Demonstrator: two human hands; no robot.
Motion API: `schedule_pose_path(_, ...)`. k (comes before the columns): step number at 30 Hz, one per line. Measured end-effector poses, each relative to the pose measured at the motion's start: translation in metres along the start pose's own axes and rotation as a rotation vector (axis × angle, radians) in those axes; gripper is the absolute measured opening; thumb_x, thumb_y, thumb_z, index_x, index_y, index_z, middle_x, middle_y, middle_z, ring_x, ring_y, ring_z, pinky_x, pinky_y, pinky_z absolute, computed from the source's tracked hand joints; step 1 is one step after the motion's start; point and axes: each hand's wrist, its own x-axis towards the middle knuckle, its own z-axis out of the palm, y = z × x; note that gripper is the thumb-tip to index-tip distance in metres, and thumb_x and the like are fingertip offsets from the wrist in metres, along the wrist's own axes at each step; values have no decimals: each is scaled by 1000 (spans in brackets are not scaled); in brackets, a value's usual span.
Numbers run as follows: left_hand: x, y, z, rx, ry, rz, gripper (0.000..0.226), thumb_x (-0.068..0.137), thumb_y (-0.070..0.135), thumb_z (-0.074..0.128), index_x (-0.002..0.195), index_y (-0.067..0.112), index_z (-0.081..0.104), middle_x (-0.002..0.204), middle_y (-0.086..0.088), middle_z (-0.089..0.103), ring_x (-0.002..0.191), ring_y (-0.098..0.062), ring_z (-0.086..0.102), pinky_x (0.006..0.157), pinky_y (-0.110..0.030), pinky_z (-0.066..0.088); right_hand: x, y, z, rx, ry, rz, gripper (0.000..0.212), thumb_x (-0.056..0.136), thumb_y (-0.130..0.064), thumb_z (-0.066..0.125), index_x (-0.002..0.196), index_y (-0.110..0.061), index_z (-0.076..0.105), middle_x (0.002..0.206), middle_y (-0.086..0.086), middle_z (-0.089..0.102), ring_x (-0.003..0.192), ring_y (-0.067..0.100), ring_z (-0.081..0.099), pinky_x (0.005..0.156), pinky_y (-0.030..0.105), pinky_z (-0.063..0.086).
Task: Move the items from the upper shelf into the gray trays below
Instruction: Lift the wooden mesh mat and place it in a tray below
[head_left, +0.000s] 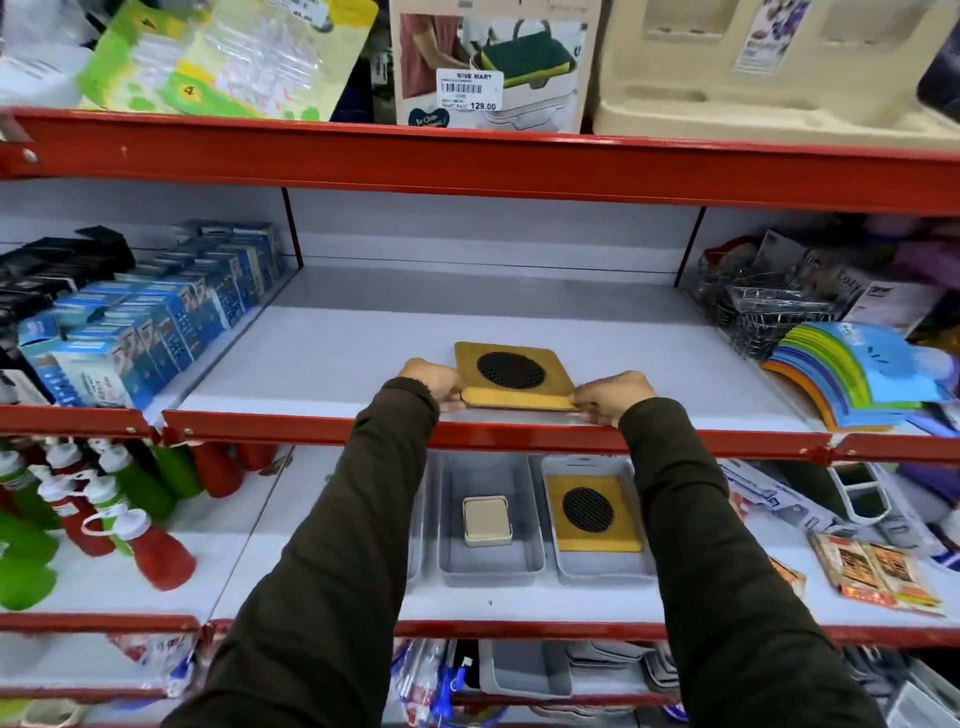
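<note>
Both hands, left (434, 376) and right (613, 395), gripped the near corners of the wooden mat (514, 376), which lay on the upper shelf (311, 364) just behind its red lip (260, 427). The tray (602, 566) directly below the mat already held a matching mat (597, 512). A pinch this close to the edge risked the mat tipping, catching the lip, or landing askew.

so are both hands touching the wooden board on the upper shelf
Touching. The head view shows the left hand and right hand gripping the front corners of the wooden board.
</note>
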Motion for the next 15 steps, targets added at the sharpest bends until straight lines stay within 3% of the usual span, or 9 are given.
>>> schedule_pose_path(2,-11,1,5,-111,-46,6,10,86,-10,59,89,0,62,81,-12,64,67,-15,60,43,-21,57,-16,0,-18,129,-45,-32,39,71,6,77,106,18,66,95,32,69,75,25,65,80,39,61)
schedule_pose_path(5,-32,-2,10,-195,-56,15,12,87,-8,59,93,1,64,92,-13,66,73,-17,64,51,-22,60,-50,-1,-45,343,-133,-67,37,73,11,75,109,15,66,93,23,70,76,23,69,59,23,61)
schedule_pose_path(8,-66,-13,18,-217,-110,-5,23,90,-6,58,110,1,63,91,-11,68,75,-18,66,54,-24,61,-78,10,-75,415,-218,-65,42,71,9,78,111,11,67,104,21,71,84,23,71,66,22,62)
schedule_pose_path(12,-119,-43,33,-173,-253,-111,14,93,-6,52,92,3,63,67,-4,76,59,-13,73,55,-26,62,-106,44,-116,299,-339,-21,42,68,4,82,109,2,71,107,18,75,87,22,73,69,21,61)
schedule_pose_path(15,-146,-71,47,-129,-314,-155,16,93,-7,53,86,4,64,68,-4,75,58,-12,73,61,-27,63,-121,75,-142,165,-452,10,40,71,1,81,110,0,72,105,14,76,93,20,73,74,22,60)
